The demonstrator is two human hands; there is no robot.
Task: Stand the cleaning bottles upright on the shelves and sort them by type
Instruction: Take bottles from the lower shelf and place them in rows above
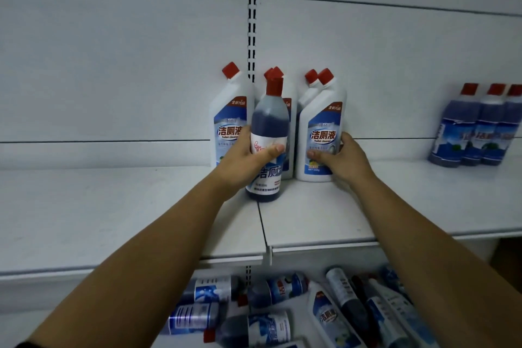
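Well, left to do: at 6 o'clock, nearest and below the shelf edge, a heap of bottles (271, 328) lies on its sides, blue and white types mixed; none of these is stood up or sorted yet.
Shelf: the white shelf (324, 215) carries everything standing; its bare front runs from 9 to 3 o'clock.
Left hand: the left hand (243, 161) grips the blue bottle (269, 121), fingers wrapped round its far side and thumb pressed across the label.
Blue bottle: at centre, close to upright, base at the shelf; I cannot tell whether it rests there or hangs just above. Dark blue liquid, straight neck, red cap, white and blue label.
Right hand: the right hand (343, 158), toward 3 o'clock of centre, holds the white bottle (320, 133), thumb on the label and fingers curled round its right side.
White bottle: upright on the shelf, opaque white, bent neck, red cap, blue "Toilet cleaner" label.
Done, white type: behind, at 12 o'clock, the white group (228, 110) stands upright against the back panel.
Done, blue type: far off at 3 o'clock, the blue trio (477, 127) stands side by side, well apart from the white ones.
Judgement: perhaps halfway; the held blue bottle sits among the wrong type and likely belongs with the trio.
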